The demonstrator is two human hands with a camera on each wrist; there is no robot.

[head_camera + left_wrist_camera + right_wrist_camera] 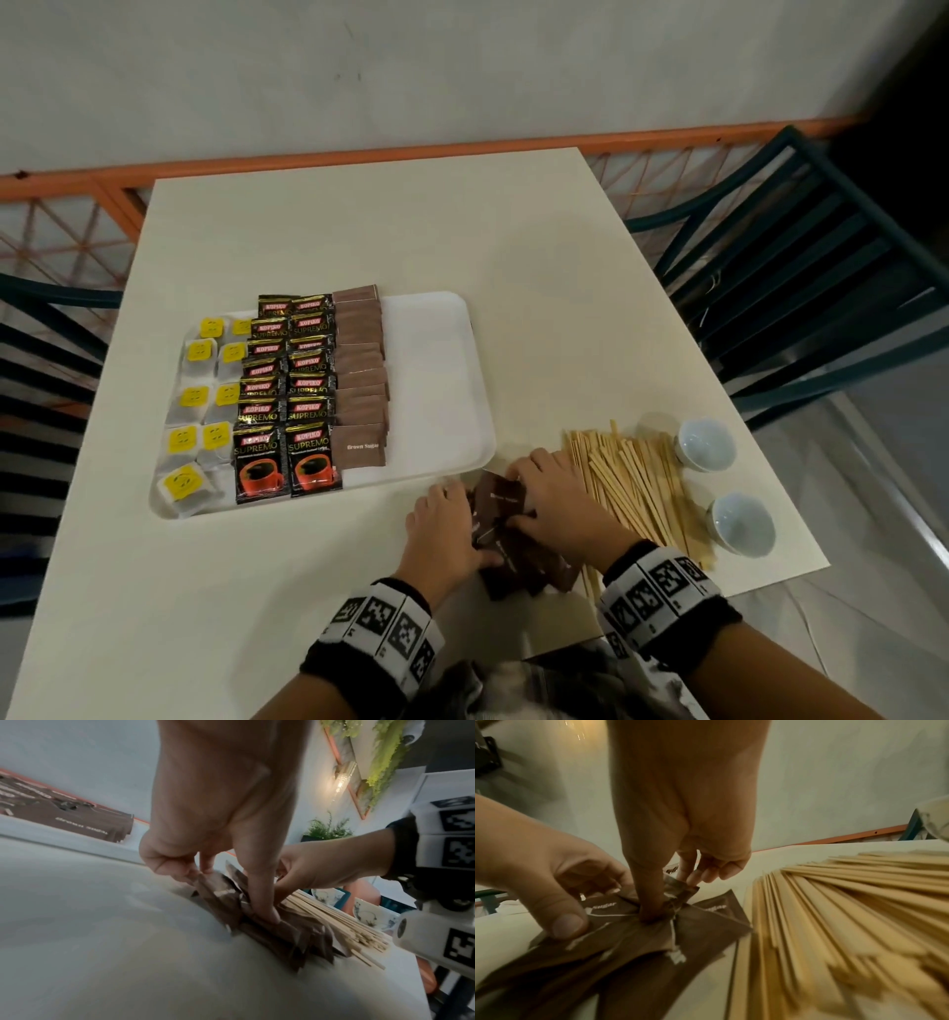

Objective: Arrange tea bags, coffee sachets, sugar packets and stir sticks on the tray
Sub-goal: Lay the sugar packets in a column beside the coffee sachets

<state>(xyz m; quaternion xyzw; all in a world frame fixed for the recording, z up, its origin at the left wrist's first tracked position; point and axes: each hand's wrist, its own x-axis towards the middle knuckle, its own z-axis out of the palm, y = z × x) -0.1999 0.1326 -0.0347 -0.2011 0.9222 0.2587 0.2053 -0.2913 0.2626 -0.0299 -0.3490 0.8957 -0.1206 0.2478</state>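
A white tray [436, 360] holds tea bags [197, 395] with yellow tags on its left. Two columns of black coffee sachets [287, 390] and one column of brown sugar packets [362, 380] lie beside them; the tray's right part is bare. A loose pile of brown sugar packets [506, 534] lies on the table off the tray's front right corner. My left hand [447, 519] grips packets at the pile's left side [221, 892]. My right hand [544, 493] pinches packets from the right, thumb dug into the pile [673, 894]. Wooden stir sticks [631, 488] lie fanned out just right of the pile.
Two small white cups [704, 444] [742, 524] stand right of the sticks, near the table's right edge. Dark slatted chairs stand on the right [821, 257] and the left [41, 360]. The far half of the table [359, 226] is bare.
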